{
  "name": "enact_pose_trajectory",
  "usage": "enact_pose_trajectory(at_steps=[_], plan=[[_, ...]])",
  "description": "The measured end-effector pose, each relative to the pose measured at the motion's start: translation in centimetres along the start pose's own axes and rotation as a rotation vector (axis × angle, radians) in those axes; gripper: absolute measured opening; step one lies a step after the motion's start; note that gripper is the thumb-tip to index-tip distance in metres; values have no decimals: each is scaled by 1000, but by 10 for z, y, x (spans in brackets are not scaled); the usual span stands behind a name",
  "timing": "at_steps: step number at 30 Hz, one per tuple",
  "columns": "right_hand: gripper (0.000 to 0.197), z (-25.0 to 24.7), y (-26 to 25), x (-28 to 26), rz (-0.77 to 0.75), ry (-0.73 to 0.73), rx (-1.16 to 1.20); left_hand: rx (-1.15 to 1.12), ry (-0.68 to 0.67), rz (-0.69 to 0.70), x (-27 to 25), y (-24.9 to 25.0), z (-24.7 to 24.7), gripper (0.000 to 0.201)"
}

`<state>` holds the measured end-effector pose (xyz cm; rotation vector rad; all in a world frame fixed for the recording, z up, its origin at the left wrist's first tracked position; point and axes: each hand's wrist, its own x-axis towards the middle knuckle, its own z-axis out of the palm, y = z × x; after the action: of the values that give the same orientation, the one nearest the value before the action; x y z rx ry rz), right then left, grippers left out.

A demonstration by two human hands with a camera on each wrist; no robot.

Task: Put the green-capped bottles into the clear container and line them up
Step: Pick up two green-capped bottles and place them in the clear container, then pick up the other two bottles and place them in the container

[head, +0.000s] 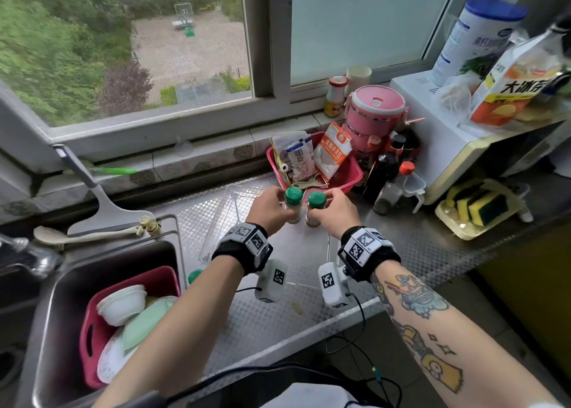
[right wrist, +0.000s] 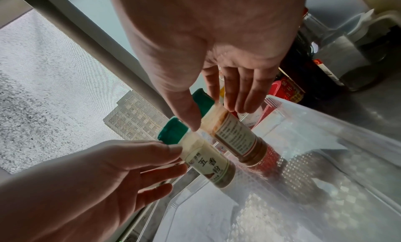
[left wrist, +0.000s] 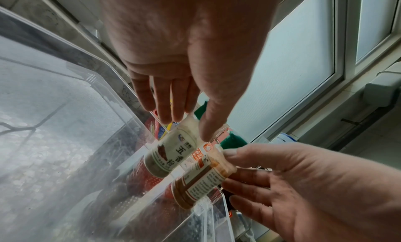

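Here, labelled from the grip outward:
Left grip: our left hand (head: 269, 207) pinches the pale-labelled bottle (left wrist: 171, 153) just under its green cap.
Right grip: our right hand (head: 331, 210) pinches the brown-filled bottle (right wrist: 236, 139) likewise.
Key relation: both bottles stand upright, long axes vertical, side by side and nearly touching, at the far end of the clear container (head: 216, 222), each below its own hand.
Remaining: a third green cap (head: 194, 276) shows by our left forearm, outside the container; the left hand is nearer.
Surface: patterned steel desk (head: 401, 253).
Room: sink (head: 61, 299) to the left, window behind.
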<state>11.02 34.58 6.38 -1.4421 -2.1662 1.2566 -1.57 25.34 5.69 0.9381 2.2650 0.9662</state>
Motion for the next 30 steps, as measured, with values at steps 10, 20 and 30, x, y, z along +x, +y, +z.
enact_pose_trajectory(at_steps=[10, 20, 30], plan=[[67, -10, 4, -37, -98, 150, 147, -128, 29, 5, -41, -24, -32, 59], [45, 52, -27, -113, -170, -64, 227, -173, 71, -19, -97, -85, -82, 41], [43, 140, -28, -150, -140, -223, 54, -211, 138, -170, -121, -169, -108, 35]])
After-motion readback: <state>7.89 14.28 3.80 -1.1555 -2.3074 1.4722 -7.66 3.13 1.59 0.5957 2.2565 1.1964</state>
